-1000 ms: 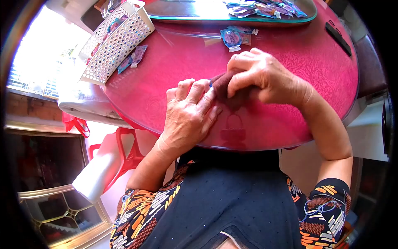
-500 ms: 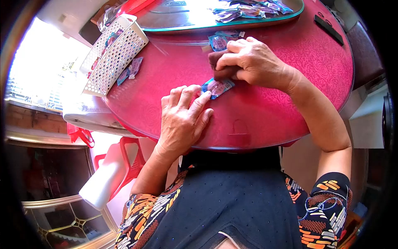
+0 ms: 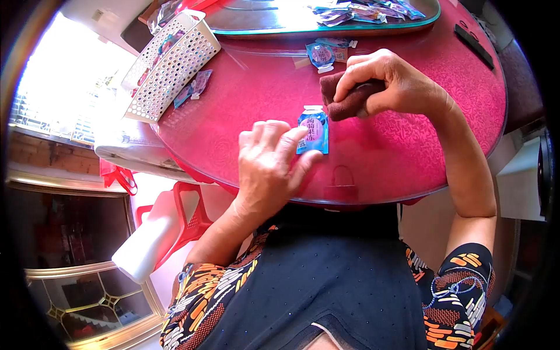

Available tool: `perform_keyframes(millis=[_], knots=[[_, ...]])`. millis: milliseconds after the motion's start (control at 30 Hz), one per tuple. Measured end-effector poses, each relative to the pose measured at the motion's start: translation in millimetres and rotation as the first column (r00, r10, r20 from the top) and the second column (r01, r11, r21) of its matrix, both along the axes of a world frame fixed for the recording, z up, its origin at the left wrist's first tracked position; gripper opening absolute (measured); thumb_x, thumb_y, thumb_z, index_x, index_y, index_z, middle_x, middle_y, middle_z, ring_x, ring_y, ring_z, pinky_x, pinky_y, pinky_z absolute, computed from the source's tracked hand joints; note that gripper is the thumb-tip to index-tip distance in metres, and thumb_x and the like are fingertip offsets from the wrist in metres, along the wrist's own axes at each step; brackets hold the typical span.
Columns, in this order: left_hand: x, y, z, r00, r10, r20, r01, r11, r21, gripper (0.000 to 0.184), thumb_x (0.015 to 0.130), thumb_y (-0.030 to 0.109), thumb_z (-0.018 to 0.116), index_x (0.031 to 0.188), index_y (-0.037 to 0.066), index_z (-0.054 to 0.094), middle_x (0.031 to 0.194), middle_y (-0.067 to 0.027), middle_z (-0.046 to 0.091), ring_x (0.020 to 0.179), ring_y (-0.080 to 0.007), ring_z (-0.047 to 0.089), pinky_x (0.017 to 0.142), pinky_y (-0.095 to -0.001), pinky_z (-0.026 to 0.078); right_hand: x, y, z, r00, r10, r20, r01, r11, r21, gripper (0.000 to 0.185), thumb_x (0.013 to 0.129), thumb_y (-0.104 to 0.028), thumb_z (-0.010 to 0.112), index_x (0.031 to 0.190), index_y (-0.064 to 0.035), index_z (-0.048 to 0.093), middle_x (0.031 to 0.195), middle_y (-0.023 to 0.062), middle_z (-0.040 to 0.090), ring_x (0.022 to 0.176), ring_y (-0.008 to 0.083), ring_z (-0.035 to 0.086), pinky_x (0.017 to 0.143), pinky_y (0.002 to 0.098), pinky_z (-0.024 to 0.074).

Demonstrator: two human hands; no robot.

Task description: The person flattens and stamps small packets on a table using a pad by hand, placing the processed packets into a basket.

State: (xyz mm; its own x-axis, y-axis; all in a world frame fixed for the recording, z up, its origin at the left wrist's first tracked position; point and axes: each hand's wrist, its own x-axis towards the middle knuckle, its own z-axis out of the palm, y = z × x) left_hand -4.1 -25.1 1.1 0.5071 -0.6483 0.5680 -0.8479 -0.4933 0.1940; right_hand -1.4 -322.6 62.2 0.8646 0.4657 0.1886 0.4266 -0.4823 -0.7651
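A blue jelly pouch with a pale purple centre and a white spout lies on the red table, its spout end pointing away from me. My left hand is at the pouch's left side, fingers apart, the index finger reaching over its edge; whether it presses down is hard to tell. Above and right of the pouch, my right hand grips a folded dark brown cloth, raised a little off the tabletop. Farther back, another jelly pouch lies with one or more packets beside it.
At the back, a teal-rimmed tray carries a heap of pouches. A white perforated basket with packets stands at the left, two small packets beside it. A black bar-shaped object lies at the right edge.
The near pouch has turned from slanted to upright, spout end away from me. My left fingers have loosened on it. My right hand has moved right with the cloth, away from the pouch.
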Motion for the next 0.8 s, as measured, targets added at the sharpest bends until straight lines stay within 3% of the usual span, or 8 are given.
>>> perform_keyframes(millis=[100,233,333,400,467,533,633,800], knots=[[-5.8,-7.5,4.1,0.999,-0.02,-0.042,0.025,0.991,0.133,0.044,0.084,0.022,0.087,0.124,0.013,0.074,0.117,-0.0112,0.068,0.111,-0.0325,0.063,0.089,-0.0477,0.046,-1.2,0.9,-1.2,0.998,-0.019,0.066,0.019,1.0,0.006,0.04,0.064,0.002,0.078,0.104,-0.0036,0.082,0.097,0.0098,0.075,0.088,0.0194,0.073,0.086,0.0334,0.0603],[0.8,-6.4,0.9,0.998,-0.06,0.034,0.06,0.998,0.0,0.039,0.084,0.01,0.083,0.122,0.012,0.075,0.126,-0.0107,0.069,0.11,-0.0328,0.064,0.089,-0.0472,0.046,-1.0,0.6,-4.3,0.974,-0.035,0.223,0.05,0.997,-0.064,0.038,0.067,0.0,0.08,0.104,-0.0073,0.082,0.096,0.0093,0.073,0.088,0.022,0.072,0.082,0.0348,0.0594],[0.8,-0.8,-1.5,0.993,-0.114,0.024,0.116,0.991,-0.062,0.035,0.084,0.01,0.083,0.118,0.01,0.075,0.125,-0.0108,0.07,0.109,-0.0331,0.065,0.089,-0.0467,0.046,-2.7,11.7,-11.6,0.947,0.005,0.32,0.024,0.996,-0.088,0.034,0.071,0.0,0.081,0.103,-0.0098,0.083,0.092,0.0102,0.071,0.087,0.0242,0.072,0.078,0.0362,0.0579],[-1.8,-1.7,-0.1,0.993,-0.114,0.006,0.113,0.993,0.042,0.031,0.085,0.013,0.083,0.114,0.008,0.075,0.125,-0.0119,0.07,0.11,-0.0327,0.066,0.091,-0.0472,0.047,-5.0,26.6,-18.1,0.938,0.13,0.322,-0.105,0.99,-0.093,0.026,0.073,-0.008,0.085,0.098,-0.0151,0.083,0.087,0.0074,0.067,0.085,0.0279,0.071,0.076,0.0393,0.0554],[-1.0,-0.2,-1.9,0.995,-0.101,0.001,0.101,0.993,0.054,0.031,0.085,0.015,0.082,0.115,0.008,0.075,0.127,-0.011,0.07,0.113,-0.0329,0.065,0.093,-0.048,0.047,-12.7,35.3,-21.0,0.9,0.119,0.42,-0.002,0.963,-0.268,0.018,0.076,-0.014,0.086,0.092,-0.0174,0.082,0.085,0.0052,0.065,0.086,0.0278,0.068,0.08,0.0412,0.0531],[0.5,1.2,-1.5,0.995,-0.091,-0.03,0.092,0.995,0.043,0.031,0.085,0.015,0.083,0.114,0.008,0.075,0.128,-0.0102,0.07,0.116,-0.0331,0.065,0.095,-0.0482,0.047,-10.1,28.0,-16.1,0.925,0.075,0.372,0.058,0.941,-0.334,0.01,0.079,-0.015,0.084,0.088,-0.0189,0.08,0.085,0.0038,0.065,0.091,0.0266,0.068,0.083,0.0432,0.0508],[0.6,1.3,-1.5,0.996,-0.08,-0.031,0.081,0.996,0.037,0.032,0.084,0.015,0.083,0.115,0.008,0.075,0.13,-0.0096,0.07,0.118,-0.0334,0.064,0.096,-0.0481,0.046,-4.9,10.1,-15.2,0.856,0.022,0.516,0.239,0.869,-0.434,0.01,0.079,-0.016,0.085,0.087,-0.0187,0.08,0.084,0.0039,0.065,0.088,0.0263,0.068,0.081,0.0419,0.0501],[-0.9,0.4,-1.8,0.997,-0.072,-0.023,0.073,0.996,0.052,0.033,0.084,0.015,0.083,0.116,0.009,0.075,0.131,-0.01,0.07,0.118,-0.0335,0.063,0.096,-0.0482,0.046,-0.2,31.7,-24.0,0.814,0.034,0.58,0.109,0.972,-0.209,0.027,0.081,-0.015,0.083,0.106,-0.0216,0.08,0.091,0.0026,0.066,0.092,0.0259,0.068,0.083,0.0415,0.0503]])
